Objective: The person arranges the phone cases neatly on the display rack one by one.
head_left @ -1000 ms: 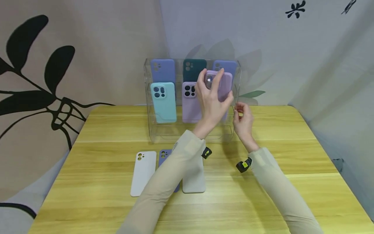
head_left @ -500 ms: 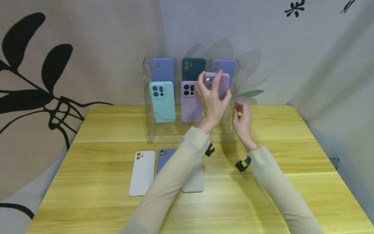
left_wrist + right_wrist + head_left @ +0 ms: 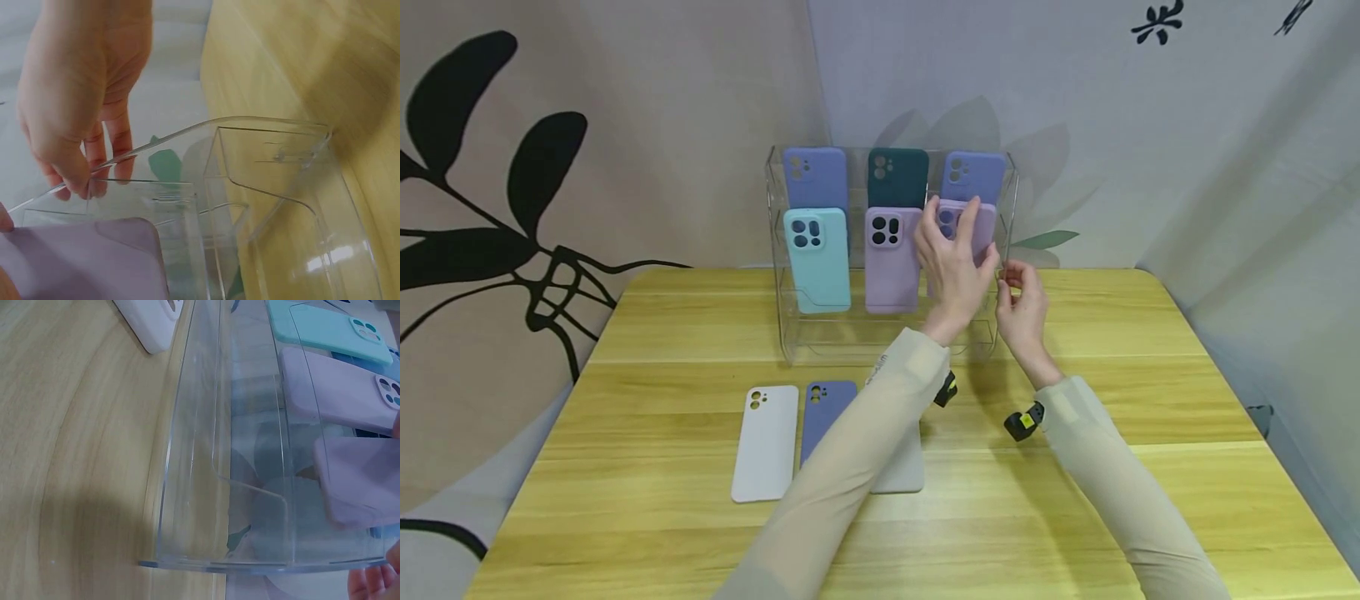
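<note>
My left hand (image 3: pixel 953 271) grips a lilac phone case (image 3: pixel 987 223) by its edges at the right end of the clear acrylic stand's (image 3: pixel 827 354) middle row. In the right wrist view the lower end of that lilac case (image 3: pixel 362 481) lies just behind the tier's clear front lip. Thumb and fingers of my right hand (image 3: pixel 1024 312) pinch the stand's right side edge, as the left wrist view also shows. Beside the held case stand another lilac case (image 3: pixel 892 267) and a turquoise case (image 3: pixel 820 262).
Behind, the top tier bears a blue case (image 3: pixel 816 177), a dark green case (image 3: pixel 898 187) and a second blue case (image 3: pixel 977 173). On the wooden table (image 3: pixel 647 467) lie a white case (image 3: pixel 765 446), a blue-violet case (image 3: pixel 826 408) and a pale grey case (image 3: pixel 904 467), partly under my left sleeve.
My left hand has lowered the lilac case and shifted it slightly right, so more of the blue case behind shows. My right hand stays at the stand's edge.
</note>
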Tool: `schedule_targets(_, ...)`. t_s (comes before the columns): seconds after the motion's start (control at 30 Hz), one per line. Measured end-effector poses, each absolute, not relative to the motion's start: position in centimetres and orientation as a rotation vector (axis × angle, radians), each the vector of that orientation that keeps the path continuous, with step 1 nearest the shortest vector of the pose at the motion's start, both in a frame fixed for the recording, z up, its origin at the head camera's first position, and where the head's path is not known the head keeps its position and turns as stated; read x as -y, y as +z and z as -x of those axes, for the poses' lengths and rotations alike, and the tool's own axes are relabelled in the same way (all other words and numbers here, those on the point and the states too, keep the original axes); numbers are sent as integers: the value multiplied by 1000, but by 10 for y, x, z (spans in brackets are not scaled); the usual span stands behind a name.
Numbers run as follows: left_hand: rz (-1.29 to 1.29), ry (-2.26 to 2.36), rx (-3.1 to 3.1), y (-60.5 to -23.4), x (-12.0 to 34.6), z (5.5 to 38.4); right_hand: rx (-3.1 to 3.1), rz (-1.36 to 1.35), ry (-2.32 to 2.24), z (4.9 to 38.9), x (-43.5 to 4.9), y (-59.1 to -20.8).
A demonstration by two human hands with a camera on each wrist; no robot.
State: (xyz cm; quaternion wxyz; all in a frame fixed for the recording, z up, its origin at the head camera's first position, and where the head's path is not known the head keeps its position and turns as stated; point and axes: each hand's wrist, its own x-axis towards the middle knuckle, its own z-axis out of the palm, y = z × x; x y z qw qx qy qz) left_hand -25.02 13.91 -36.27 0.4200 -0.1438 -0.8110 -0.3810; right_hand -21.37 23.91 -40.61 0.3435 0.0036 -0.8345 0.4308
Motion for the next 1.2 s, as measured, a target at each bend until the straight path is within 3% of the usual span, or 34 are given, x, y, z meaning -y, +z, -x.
schedule_targets(1.2, 259, -722, 2305, -366, -152, 240, 2169, -47, 1131, 211, -239, -404)
